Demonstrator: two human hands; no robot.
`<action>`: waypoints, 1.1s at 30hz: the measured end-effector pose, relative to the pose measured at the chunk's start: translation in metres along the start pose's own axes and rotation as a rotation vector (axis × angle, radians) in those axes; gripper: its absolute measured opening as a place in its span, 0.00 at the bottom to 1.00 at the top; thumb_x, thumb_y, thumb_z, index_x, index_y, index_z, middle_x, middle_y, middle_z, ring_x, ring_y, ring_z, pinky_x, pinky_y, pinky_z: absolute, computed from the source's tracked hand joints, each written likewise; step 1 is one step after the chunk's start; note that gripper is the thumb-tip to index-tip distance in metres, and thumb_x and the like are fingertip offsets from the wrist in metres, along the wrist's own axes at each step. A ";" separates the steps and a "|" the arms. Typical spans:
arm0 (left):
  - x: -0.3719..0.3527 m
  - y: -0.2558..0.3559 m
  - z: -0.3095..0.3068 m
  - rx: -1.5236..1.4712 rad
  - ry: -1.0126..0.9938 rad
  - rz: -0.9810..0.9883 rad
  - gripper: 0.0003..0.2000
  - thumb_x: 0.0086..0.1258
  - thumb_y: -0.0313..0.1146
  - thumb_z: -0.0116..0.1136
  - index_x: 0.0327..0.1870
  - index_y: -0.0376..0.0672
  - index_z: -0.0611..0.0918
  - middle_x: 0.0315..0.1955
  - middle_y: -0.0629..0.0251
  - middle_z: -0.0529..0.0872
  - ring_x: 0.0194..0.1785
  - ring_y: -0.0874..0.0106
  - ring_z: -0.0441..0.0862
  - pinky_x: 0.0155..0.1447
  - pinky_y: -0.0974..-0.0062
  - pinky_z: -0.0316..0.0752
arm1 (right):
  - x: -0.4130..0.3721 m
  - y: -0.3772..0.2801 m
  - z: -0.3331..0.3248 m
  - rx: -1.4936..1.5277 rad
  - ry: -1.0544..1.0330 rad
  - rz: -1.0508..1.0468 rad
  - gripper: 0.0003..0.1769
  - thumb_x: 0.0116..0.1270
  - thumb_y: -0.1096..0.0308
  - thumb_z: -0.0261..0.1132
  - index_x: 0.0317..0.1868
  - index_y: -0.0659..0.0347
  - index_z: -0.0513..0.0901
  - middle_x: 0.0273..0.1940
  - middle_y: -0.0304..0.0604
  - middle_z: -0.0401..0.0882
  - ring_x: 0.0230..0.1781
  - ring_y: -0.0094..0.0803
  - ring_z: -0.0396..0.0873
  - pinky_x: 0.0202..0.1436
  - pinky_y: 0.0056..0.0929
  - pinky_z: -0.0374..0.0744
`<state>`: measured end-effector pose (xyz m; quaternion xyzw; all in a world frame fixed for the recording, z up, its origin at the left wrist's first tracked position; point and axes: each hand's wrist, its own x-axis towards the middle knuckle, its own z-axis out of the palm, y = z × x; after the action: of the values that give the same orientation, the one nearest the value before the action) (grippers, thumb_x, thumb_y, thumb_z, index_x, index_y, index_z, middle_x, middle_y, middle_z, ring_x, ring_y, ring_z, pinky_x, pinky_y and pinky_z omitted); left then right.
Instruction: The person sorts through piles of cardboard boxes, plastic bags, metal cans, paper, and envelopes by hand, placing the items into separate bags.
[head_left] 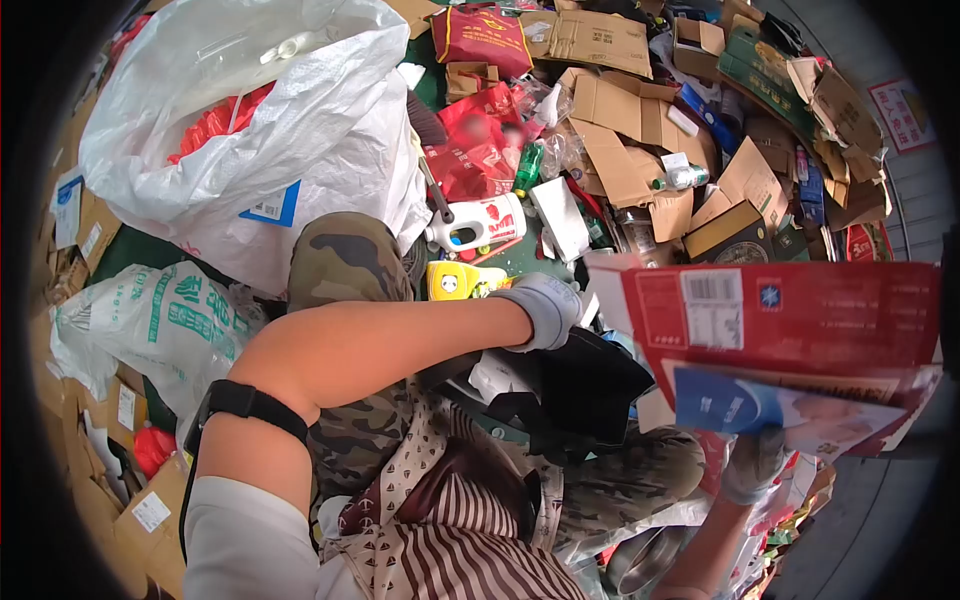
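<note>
My right hand (pixel 755 465), in a grey-white glove, grips a flattened red cardboard box (pixel 800 310) with a barcode label. A blue printed card (pixel 745 402) lies against the box, between it and my hand. My left hand (pixel 545 308), gloved in light grey, reaches forward over a black bag (pixel 590 385); its fingers are turned away and mostly hidden, so whether they hold anything does not show. Just beyond that hand lie a yellow pack (pixel 465 281) with a panda picture and a white jug (pixel 485 222).
A large white woven sack (pixel 330 140) stands open at the upper left, with red plastic inside. Below it lies a white plastic bag (pixel 165 315) with green print. Flattened cardboard (pixel 620 120) heaps up at the back right, near a green bottle (pixel 529 168) and a clear bottle (pixel 683 178).
</note>
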<state>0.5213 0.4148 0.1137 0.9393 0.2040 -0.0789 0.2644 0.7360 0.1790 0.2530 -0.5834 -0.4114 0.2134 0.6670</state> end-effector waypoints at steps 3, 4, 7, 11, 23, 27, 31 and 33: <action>0.005 -0.014 0.000 -0.132 0.049 -0.072 0.16 0.61 0.46 0.49 0.37 0.46 0.84 0.32 0.54 0.83 0.38 0.59 0.82 0.44 0.66 0.73 | -0.042 -0.009 0.002 -0.279 -0.064 0.061 0.35 0.55 0.64 0.69 0.62 0.59 0.65 0.51 0.40 0.72 0.46 0.31 0.73 0.58 0.34 0.68; 0.005 -0.019 -0.002 -0.121 0.013 -0.062 0.16 0.57 0.46 0.54 0.38 0.45 0.84 0.34 0.55 0.84 0.39 0.60 0.82 0.44 0.65 0.75 | -0.049 -0.015 0.001 -0.335 -0.146 0.117 0.37 0.53 0.62 0.70 0.62 0.60 0.64 0.52 0.40 0.72 0.45 0.32 0.73 0.58 0.35 0.69; -0.020 -0.023 -0.039 -0.130 -0.185 -0.048 0.23 0.48 0.49 0.65 0.40 0.42 0.84 0.37 0.59 0.85 0.41 0.61 0.82 0.43 0.64 0.76 | -0.049 -0.024 -0.012 -0.383 -0.188 0.317 0.35 0.52 0.54 0.71 0.56 0.62 0.68 0.47 0.42 0.75 0.41 0.37 0.75 0.52 0.37 0.72; -0.021 -0.027 -0.034 -0.126 -0.105 -0.087 0.19 0.52 0.49 0.61 0.40 0.47 0.84 0.35 0.61 0.85 0.39 0.63 0.82 0.43 0.65 0.75 | -0.025 -0.044 0.014 -0.774 -0.601 -0.196 0.17 0.48 0.63 0.65 0.40 0.61 0.80 0.36 0.44 0.81 0.37 0.43 0.79 0.41 0.38 0.76; -0.019 -0.016 -0.032 -0.068 0.003 -0.060 0.18 0.55 0.49 0.57 0.42 0.48 0.84 0.38 0.60 0.85 0.41 0.62 0.82 0.42 0.60 0.76 | -0.008 -0.009 0.035 -1.145 -0.901 -0.264 0.18 0.39 0.67 0.69 0.35 0.57 0.81 0.34 0.42 0.81 0.35 0.41 0.78 0.36 0.33 0.78; -0.028 -0.026 -0.037 -0.232 -0.059 -0.002 0.17 0.52 0.44 0.61 0.42 0.48 0.84 0.37 0.60 0.85 0.40 0.61 0.82 0.42 0.57 0.76 | 0.000 -0.003 0.109 -1.172 -1.077 -0.366 0.16 0.40 0.67 0.69 0.34 0.56 0.80 0.34 0.40 0.81 0.33 0.38 0.78 0.34 0.34 0.78; -0.041 -0.035 -0.040 0.075 -0.119 -0.116 0.16 0.50 0.34 0.61 0.43 0.44 0.84 0.38 0.55 0.84 0.43 0.59 0.82 0.45 0.62 0.76 | 0.015 -0.024 0.131 -1.275 -1.083 -0.343 0.16 0.43 0.66 0.67 0.36 0.58 0.81 0.36 0.41 0.81 0.35 0.39 0.78 0.35 0.35 0.78; -0.045 -0.040 -0.036 0.042 -0.168 -0.106 0.18 0.49 0.31 0.60 0.45 0.44 0.82 0.40 0.55 0.84 0.44 0.57 0.81 0.45 0.63 0.76 | 0.032 -0.039 0.145 -1.306 -1.175 -0.558 0.14 0.46 0.66 0.66 0.36 0.59 0.80 0.36 0.43 0.81 0.36 0.40 0.78 0.36 0.37 0.78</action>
<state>0.4654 0.4499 0.1374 0.9227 0.2286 -0.1754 0.2561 0.6310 0.2813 0.2972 -0.5214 -0.8486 0.0323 -0.0835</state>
